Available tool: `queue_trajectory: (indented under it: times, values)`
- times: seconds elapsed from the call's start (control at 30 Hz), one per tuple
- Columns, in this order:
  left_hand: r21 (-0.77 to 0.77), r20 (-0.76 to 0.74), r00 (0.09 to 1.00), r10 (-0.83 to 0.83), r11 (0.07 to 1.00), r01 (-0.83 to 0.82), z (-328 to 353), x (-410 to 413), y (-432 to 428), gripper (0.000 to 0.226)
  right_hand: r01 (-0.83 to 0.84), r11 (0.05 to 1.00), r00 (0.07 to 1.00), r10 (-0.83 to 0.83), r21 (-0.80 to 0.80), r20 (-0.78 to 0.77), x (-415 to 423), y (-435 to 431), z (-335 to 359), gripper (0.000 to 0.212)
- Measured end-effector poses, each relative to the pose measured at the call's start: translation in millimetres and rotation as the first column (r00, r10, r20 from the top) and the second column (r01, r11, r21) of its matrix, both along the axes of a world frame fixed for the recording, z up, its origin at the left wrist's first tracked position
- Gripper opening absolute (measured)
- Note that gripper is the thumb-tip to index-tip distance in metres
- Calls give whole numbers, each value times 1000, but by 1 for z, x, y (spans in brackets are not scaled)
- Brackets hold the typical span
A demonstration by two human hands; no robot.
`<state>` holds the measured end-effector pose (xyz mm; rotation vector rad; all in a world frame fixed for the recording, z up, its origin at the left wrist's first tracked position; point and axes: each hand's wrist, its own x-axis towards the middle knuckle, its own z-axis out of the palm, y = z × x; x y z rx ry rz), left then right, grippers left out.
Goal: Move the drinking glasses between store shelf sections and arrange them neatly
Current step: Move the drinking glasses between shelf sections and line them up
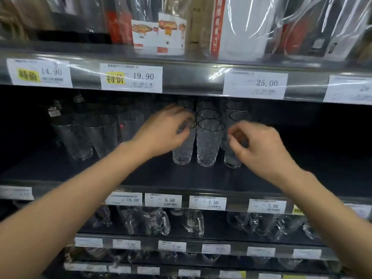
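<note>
Standing in three files at the middle of the dark store shelf (141, 174), the tall dimpled clear drinking glasses (209, 141) look lined up, so you seem late in this section, with only squaring left. Your left hand (165, 131) curves over the front glass at their nine o'clock and your right hand (259, 146) curls by the one at three o'clock. Blur hides whether either grips. Plain clear tumblers (100, 133) stand further toward nine o'clock, and handled clear mugs (155, 220) fill the shelf at six o'clock.
</note>
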<state>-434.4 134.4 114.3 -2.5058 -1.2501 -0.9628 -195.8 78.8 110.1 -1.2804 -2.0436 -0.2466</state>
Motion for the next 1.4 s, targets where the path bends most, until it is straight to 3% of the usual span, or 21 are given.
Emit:
queue_trajectory:
  times: [0.1,0.2,0.3,0.4,0.43,0.57,0.6,0.7,0.8,0.9,1.0,1.4]
  values:
    - [-234,-84,996,18,971,-37,22,3,27,45,10,1000,970,-11,4,244,-30,23,34,18]
    - [-380,-155,988,-19,924,-42,26,6,53,53,151,951,940,-54,-270,336,-44,63,51,29]
    - [-421,-202,977,-61,906,-30,27,4,71,54,147,891,928,26,-429,372,-42,108,52,37]
    - [-468,-258,963,-84,882,-49,27,3,82,49,127,874,911,84,-470,403,-39,140,48,6]
    - [-486,-281,955,-94,872,-57,26,3,87,46,152,860,903,79,-487,422,-40,146,48,5]
    - [-484,-385,917,-102,869,-106,22,3,106,50,209,815,866,102,-540,489,-44,157,48,20]
    - [-469,-404,909,-106,877,-106,22,3,110,46,204,814,854,124,-544,505,-43,159,47,12]
    - [-437,-436,893,-110,893,-103,21,8,120,22,212,796,836,153,-567,527,-42,168,48,37]
    - [-436,-423,900,-104,894,-102,17,12,125,26,235,806,805,152,-544,573,-44,175,47,34]
    - [-467,-401,909,-112,879,-97,14,14,129,30,224,797,811,165,-560,561,-46,180,47,28]
    - [-529,-387,913,-128,842,-106,14,14,132,21,202,758,846,184,-620,500,-46,183,48,11]
    - [-552,-335,931,-143,831,-71,12,11,137,16,158,737,880,196,-657,433,-46,185,47,16]
